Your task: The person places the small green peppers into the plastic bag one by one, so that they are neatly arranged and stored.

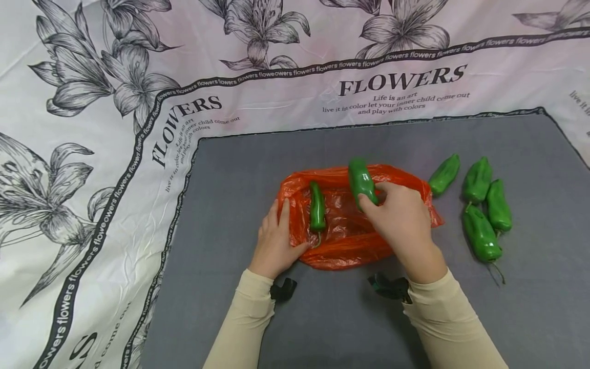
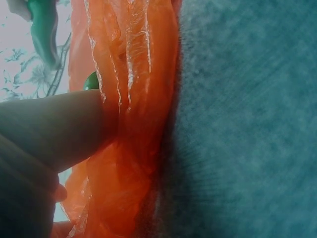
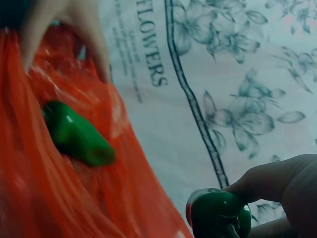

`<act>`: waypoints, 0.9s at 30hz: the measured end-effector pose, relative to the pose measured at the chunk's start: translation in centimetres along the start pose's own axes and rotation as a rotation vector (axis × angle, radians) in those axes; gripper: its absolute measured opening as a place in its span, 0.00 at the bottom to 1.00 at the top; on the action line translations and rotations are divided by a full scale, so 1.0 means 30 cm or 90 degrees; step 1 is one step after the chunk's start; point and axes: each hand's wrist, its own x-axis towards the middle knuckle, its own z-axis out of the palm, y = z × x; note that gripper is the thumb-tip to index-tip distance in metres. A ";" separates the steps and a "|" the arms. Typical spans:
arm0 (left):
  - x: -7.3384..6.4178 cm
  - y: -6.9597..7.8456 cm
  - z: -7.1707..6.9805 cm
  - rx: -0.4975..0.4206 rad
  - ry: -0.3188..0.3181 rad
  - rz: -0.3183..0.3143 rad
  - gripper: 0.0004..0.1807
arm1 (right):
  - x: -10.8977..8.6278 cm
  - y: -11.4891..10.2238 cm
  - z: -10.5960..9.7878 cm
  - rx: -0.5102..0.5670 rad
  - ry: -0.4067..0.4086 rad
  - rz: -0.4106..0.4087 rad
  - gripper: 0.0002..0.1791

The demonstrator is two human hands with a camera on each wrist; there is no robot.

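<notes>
My right hand (image 1: 402, 218) holds a green pepper (image 1: 360, 179) between thumb and fingers, raised over a red plastic bag (image 1: 341, 259). In the right wrist view this pepper's stem end faces the camera, at the bottom. The bag lies with its mouth facing up. Inside it, toward the left, rests one green pepper (image 1: 317, 207) with its stem pointing toward me. At the bag's left end my left hand (image 1: 275, 243) rests on the rim, fingers extended and spread from the thumb. The left wrist view shows the thumb (image 2: 54, 129) against the bag; some fingers are partly hidden.
Right of the bag, several loose green peppers (image 1: 477, 179) lie on the grey tablecloth (image 1: 239, 174). One pepper (image 1: 444, 174) lies close to the bag's right end. A white flower-print border (image 1: 276, 97) surrounds the grey area. Dark straps (image 1: 389, 287) sit at both wrists.
</notes>
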 end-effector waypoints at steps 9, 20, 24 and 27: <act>-0.004 0.001 -0.002 -0.007 -0.011 -0.012 0.65 | 0.004 -0.043 0.086 -0.009 -0.076 0.008 0.21; -0.006 0.002 -0.001 0.000 0.003 0.001 0.65 | 0.030 -0.028 0.166 -0.005 -0.129 0.034 0.16; -0.006 0.005 -0.001 0.000 -0.001 -0.002 0.65 | 0.037 -0.018 0.185 0.001 -0.148 0.038 0.15; -0.004 0.006 -0.001 0.004 -0.005 -0.005 0.65 | 0.044 -0.011 0.195 0.007 -0.163 0.037 0.15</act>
